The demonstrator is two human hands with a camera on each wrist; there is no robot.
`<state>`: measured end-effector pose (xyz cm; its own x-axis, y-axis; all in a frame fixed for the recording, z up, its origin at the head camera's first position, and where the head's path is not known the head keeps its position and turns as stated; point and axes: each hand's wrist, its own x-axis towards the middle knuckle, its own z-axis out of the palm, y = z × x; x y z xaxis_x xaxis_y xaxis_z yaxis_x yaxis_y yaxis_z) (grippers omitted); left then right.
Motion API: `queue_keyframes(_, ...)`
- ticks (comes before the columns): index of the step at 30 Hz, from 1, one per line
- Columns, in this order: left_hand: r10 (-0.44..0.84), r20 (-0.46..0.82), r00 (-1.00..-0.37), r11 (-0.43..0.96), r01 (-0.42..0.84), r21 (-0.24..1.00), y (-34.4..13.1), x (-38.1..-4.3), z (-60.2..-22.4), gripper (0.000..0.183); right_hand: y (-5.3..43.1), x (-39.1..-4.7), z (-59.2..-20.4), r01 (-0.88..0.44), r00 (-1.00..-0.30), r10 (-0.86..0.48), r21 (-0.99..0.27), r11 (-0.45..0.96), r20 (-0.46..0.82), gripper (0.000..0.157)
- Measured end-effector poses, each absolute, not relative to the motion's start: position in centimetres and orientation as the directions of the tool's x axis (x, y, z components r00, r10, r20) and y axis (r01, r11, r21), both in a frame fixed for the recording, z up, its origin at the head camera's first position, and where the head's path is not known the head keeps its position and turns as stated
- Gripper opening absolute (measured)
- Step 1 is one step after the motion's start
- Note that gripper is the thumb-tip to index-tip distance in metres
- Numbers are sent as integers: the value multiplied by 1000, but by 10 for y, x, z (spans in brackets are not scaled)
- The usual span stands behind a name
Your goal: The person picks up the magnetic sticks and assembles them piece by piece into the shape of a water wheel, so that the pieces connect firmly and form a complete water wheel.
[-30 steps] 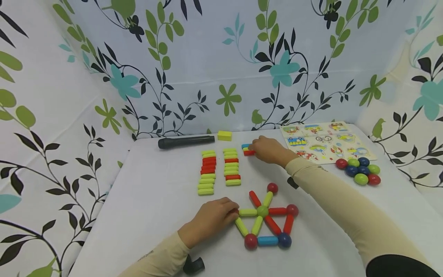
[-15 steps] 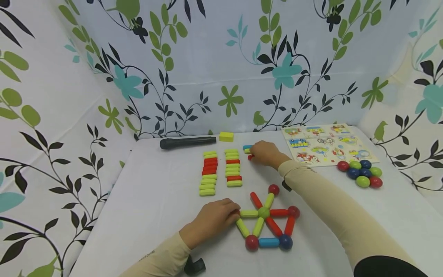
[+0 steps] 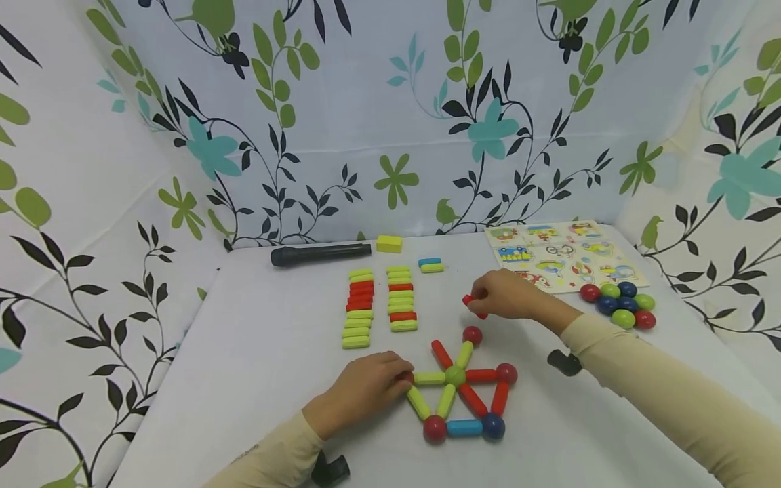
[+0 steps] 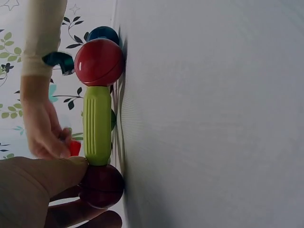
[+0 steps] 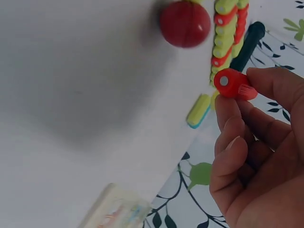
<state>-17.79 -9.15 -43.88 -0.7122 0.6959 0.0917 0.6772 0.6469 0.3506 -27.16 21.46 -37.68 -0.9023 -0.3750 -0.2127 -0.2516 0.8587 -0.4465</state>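
A flat wheel-like frame of magnetic rods and balls lies on the white table, with a green ball [image 3: 455,376] at its centre. My left hand [image 3: 366,386] holds the red ball [image 4: 103,187] at the frame's left corner, thumb and fingers around it. From that ball a yellow-green rod [image 4: 97,126] runs to another red ball [image 4: 99,61]. Above the frame's far side, my right hand [image 3: 509,296] pinches a red magnetic rod [image 5: 229,83] between thumb and fingertips. Closest to it is the frame's far red ball [image 3: 472,335], beside a red rod [image 3: 441,353] with a free outer end.
Two columns of yellow-green and red rods [image 3: 360,305] lie left of centre. A blue rod [image 3: 430,261] and a yellow-green rod [image 3: 432,268] lie behind. At the back are a black microphone [image 3: 320,254], a yellow block [image 3: 389,244], a picture board [image 3: 567,254] and several loose balls [image 3: 624,318].
My right hand has taken the red rod from beside the blue and yellow-green rods and brought it nearer, to the right. The left hand stays on its ball.
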Motion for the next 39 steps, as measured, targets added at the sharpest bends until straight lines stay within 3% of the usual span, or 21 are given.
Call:
queue_keyframes(10, 704, 85, -705, 644, 685, 340, -94, -179, -438, 23, 232, -227, -396, -213, -874, -407, -540, 814, -268, 12)
queue_keyframes(33, 710, 121, -694, 630, 703, 330, -94, -177, -439, 23, 233, -219, -420, -103, -873, -344, -557, 824, -347, 17)
queue_keyframes(36, 711, 111, -695, 632, 700, 334, -94, -177, -438, 23, 243, -221, -414, -139, -887, -344, -535, 833, -306, 20)
queue_keyframes(39, 712, 105, -694, 632, 699, 334, -95, -178, -438, 24, 269, -229, -405, -204, -932, -310, -436, 876, -187, 21)
